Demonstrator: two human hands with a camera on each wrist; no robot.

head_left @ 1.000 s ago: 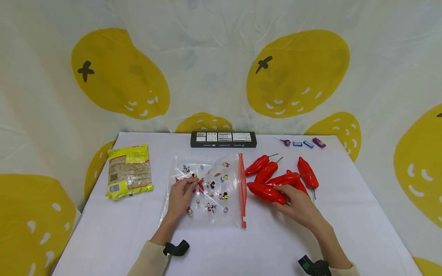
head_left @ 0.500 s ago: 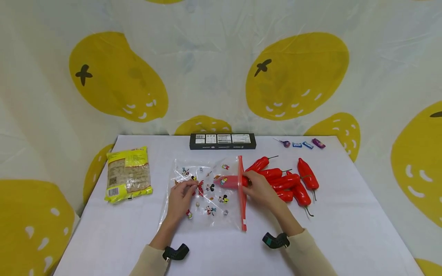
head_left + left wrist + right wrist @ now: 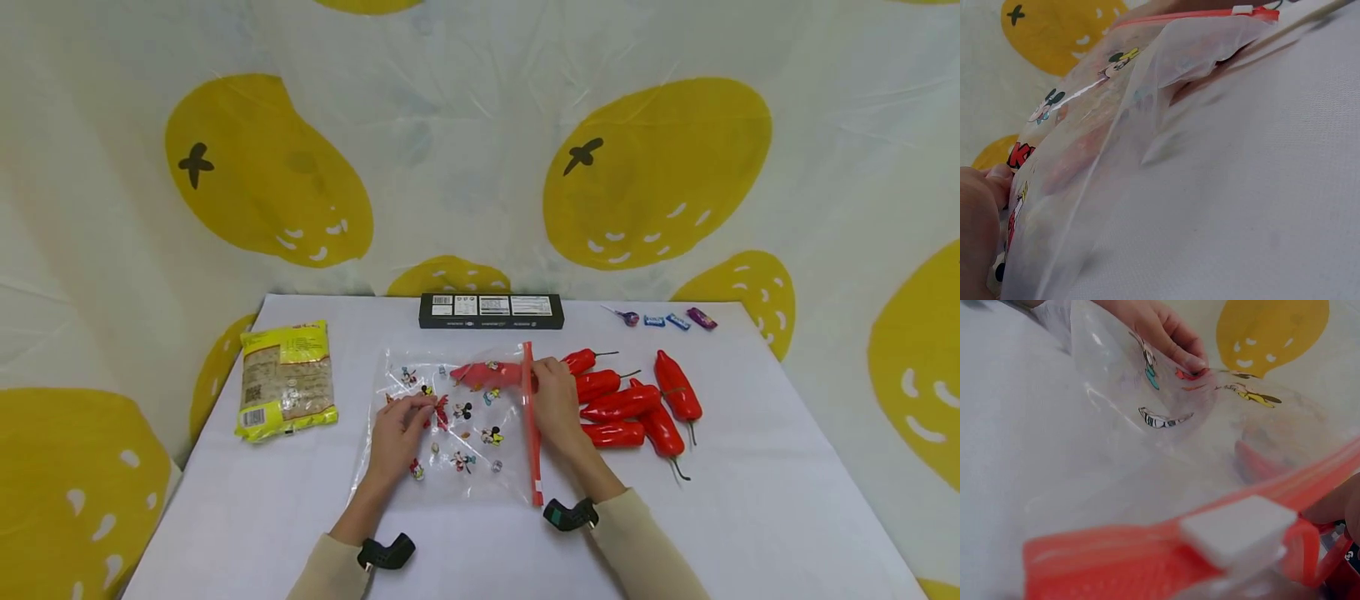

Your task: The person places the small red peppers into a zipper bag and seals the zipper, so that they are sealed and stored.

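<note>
A clear cartoon-printed zip bag [image 3: 465, 479] lies in front of me with its red zip edge [image 3: 536, 450] facing right. My left hand [image 3: 396, 429] pinches the bag's upper sheet near its middle. In the right wrist view, that hand's thumb [image 3: 1192, 362] shows on the raised film. A red chili pepper [image 3: 483, 375] lies inside the bag, near its far side, its stem end toward the mouth. At the mouth, my right hand [image 3: 557, 404] grips that end, with its fingertips partly hidden by the zip edge. A white slider [image 3: 1238, 528] sits at the zip's near end.
Several loose red chili peppers [image 3: 622, 402] lie right of the bag. A yellow-edged packet [image 3: 288, 379] is at left and a black box [image 3: 491, 311] at the back. A lollipop [image 3: 630, 318] and small wrapped candies [image 3: 678, 322] lie at back right.
My right hand has carried a chili pepper leftward from the pile into the bag's mouth, then toward the bag's far side. My left hand has kept its pinch on the bag.
</note>
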